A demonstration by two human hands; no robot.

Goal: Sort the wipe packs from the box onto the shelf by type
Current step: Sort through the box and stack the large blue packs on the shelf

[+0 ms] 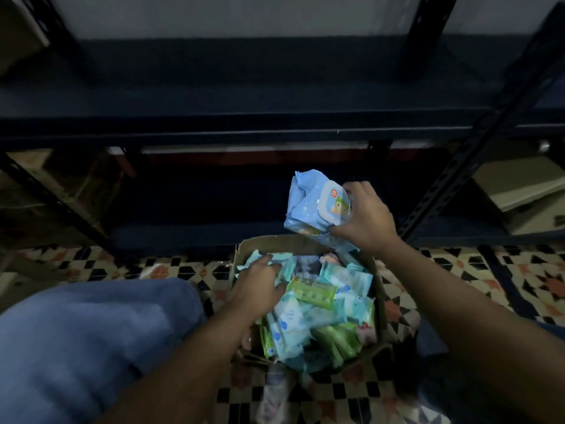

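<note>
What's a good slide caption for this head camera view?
Right hand lifts a blue wipe pack above the box; left hand reaches among packs inside.

Held pack (pixel 318 206): light blue, orange round badge. Packs in brown box (pixel 379 289): pale blue, teal, green. Shelf (pixel 244 123): dark navy. Floor (pixel 458 270): black, white, orange geometric tiles. Trouser leg (pixel 85 338): blue.

A patterned tile floor (pixel 458 270) carries an open cardboard box (pixel 380 289) of wipe packs, standing just before the dark metal shelf (pixel 244 123).
</note>
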